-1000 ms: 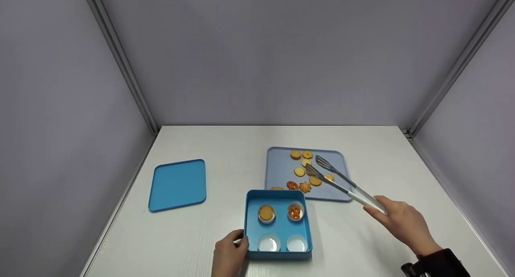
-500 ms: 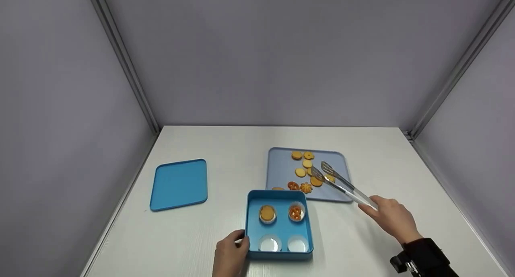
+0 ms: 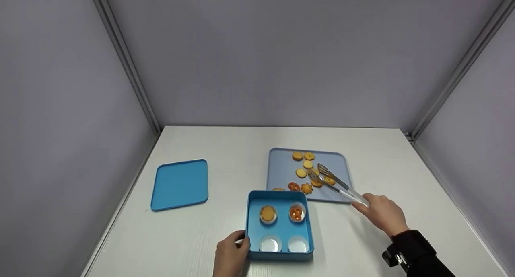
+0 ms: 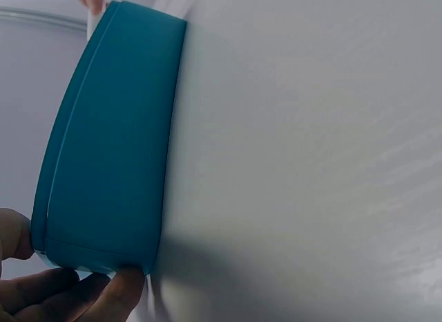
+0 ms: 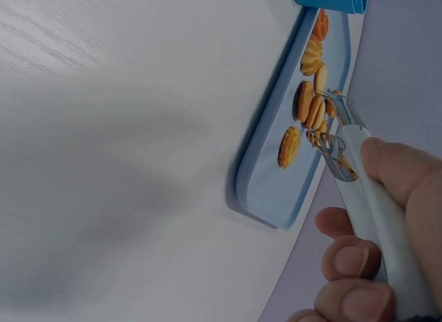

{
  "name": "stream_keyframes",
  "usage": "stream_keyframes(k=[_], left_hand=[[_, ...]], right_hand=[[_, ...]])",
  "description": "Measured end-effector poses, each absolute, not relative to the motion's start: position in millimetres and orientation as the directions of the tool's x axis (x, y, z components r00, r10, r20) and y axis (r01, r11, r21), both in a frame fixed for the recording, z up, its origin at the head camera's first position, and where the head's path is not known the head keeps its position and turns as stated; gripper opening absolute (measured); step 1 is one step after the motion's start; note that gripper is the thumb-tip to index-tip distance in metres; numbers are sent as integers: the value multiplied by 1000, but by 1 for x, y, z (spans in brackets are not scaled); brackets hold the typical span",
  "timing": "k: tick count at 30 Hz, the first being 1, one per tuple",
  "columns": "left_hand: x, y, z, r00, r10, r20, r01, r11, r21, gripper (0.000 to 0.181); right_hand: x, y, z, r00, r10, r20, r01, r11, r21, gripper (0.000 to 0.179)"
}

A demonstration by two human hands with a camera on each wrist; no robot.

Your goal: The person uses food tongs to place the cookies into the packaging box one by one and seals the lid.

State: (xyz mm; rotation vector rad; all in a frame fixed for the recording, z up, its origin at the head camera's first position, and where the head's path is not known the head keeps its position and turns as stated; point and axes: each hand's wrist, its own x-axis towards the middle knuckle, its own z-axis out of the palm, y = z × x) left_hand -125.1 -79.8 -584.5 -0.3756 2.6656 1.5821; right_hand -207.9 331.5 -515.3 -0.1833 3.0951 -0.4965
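Blue box [image 3: 281, 227] sits on the near middle of the surface [image 3: 225, 216], its near left corner held between the left hand's [image 3: 232, 253] thumb and fingers. Inside stand four white cups [image 3: 270, 243], the far pair filled. Farther right, the right hand [image 3: 382, 214] grips the tongs [image 3: 341, 183], long axis running from near right to far left, tips spread among the cookies [image 3: 301, 173] on the tray [image 3: 281, 168]; whether they touch one, I cannot tell. Those cookies lie far left of the right hand, the nearer of the two hands. Only the head view shows the cups; the right wrist view adds the thumb and curled fingers on opposite sides of the tongs
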Motion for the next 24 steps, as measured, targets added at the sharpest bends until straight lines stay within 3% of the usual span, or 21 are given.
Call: stream_keyframes(k=[8,24], left_hand=[[-124,-80,-585,-973,-196,-117,-198,465,863,25],[-126,-79,-583,-968,-200,-154,-232,460,857,25]], right_hand=[[-214,327,-518,-992,-122,38,-128,947,-295,43],[-221,329,-513,-992,-127,23,-127,939,-320,30]])
